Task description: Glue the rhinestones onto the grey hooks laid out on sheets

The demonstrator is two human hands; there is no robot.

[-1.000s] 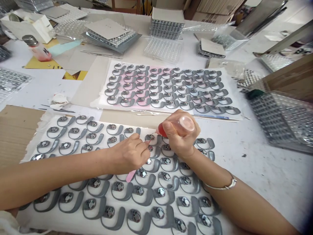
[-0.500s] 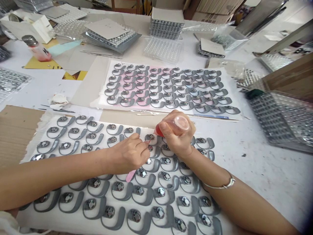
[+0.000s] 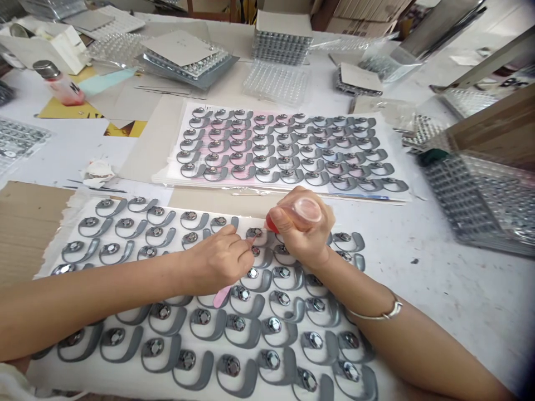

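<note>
A white sheet in front of me carries several rows of grey hook-shaped parts, each with a small metal disc. My right hand is closed round a small clear squeeze bottle with red liquid, its thin tip pointing at a part near the sheet's middle. My left hand is pinched beside that same part and holds a pink stick that pokes out below the fingers. A bracelet sits on my right wrist.
A second sheet of the same grey parts lies further back. Clear blister trays are stacked at right and along the back. A capped pink bottle lies far left. Brown cardboard lies under the near sheet's left side.
My right hand with the bottle has shifted slightly left and down, bringing the tip closer to the part. My left hand has barely moved.
</note>
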